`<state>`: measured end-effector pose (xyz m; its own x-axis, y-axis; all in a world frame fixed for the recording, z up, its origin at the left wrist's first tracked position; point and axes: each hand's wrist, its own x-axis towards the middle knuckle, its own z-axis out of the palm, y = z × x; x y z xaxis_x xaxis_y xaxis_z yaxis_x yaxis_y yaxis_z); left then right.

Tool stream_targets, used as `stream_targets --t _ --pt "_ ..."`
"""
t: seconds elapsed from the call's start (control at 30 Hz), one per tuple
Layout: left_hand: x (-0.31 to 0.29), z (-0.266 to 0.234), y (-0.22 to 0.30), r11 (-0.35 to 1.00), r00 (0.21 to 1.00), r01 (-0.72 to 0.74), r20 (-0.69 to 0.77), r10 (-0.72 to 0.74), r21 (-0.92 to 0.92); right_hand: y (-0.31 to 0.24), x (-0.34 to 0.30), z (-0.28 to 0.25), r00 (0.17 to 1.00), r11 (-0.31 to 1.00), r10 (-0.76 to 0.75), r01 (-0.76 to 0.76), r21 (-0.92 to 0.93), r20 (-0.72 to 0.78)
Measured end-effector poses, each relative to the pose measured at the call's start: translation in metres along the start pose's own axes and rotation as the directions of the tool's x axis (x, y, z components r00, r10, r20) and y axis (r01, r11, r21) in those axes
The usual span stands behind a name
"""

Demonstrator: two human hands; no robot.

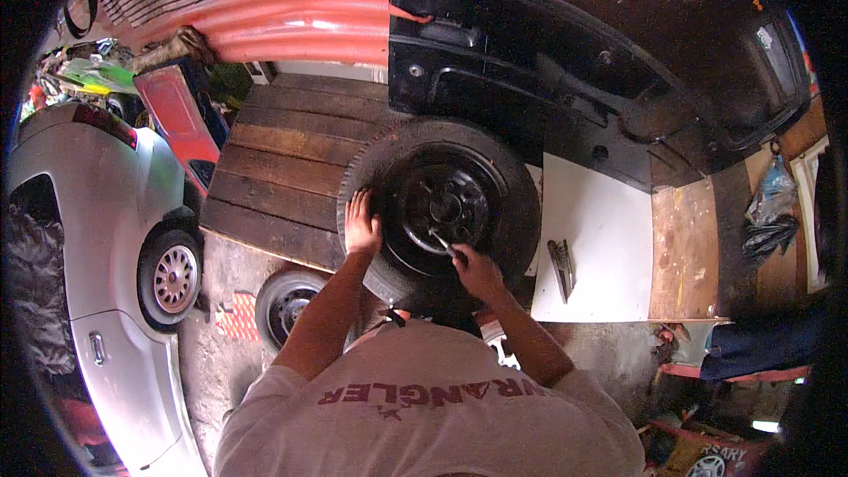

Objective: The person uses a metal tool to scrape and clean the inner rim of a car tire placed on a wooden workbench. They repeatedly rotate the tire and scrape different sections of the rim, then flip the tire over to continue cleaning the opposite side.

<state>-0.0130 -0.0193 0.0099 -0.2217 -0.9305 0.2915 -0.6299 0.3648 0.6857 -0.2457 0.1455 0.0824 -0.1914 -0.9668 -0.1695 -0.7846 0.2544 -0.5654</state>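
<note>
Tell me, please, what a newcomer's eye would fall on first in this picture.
Probably the large round black wheel with its rubber tyre, at the centre, where the left hand lies on the tyre and the right hand holds a slim metal tool over the disc. Next might come the silver metal car at the left and the red corrugated sheet along the top.

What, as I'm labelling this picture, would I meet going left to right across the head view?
Silver car, floor wheel, left hand on the big wheel, right hand holding a thin tool, dark tool on the white board, plastic bag.
</note>
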Motion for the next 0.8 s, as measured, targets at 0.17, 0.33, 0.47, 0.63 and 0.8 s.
stream_targets --t 0.17,0.33,0.47,0.63,0.8 --pt "-0.002 0.001 0.000 1.000 1.000 0.015 -0.015 -0.016 -0.015 -0.024 0.041 -0.008 0.991 0.999 -0.020 0.024 0.026 -0.135" --pt "0.001 -0.001 -0.002 1.000 1.000 0.010 -0.018 -0.010 -0.008 -0.042 0.057 -0.014 0.998 0.974 0.034 -0.023 -0.227 0.045" --pt "-0.001 -0.003 0.005 1.000 1.000 0.008 -0.011 -0.008 -0.008 -0.040 0.028 -0.014 0.999 0.972 -0.042 0.044 -0.232 0.014" --pt "-0.001 -0.003 0.003 1.000 1.000 0.016 -0.011 -0.016 0.024 -0.020 0.022 -0.026 0.991 0.995 0.044 -0.032 -0.096 0.125" --pt "0.000 -0.005 0.010 1.000 1.000 0.021 -0.013 -0.021 0.005 -0.011 0.070 -0.040 0.995 0.998 0.029 -0.033 -0.049 -0.091"
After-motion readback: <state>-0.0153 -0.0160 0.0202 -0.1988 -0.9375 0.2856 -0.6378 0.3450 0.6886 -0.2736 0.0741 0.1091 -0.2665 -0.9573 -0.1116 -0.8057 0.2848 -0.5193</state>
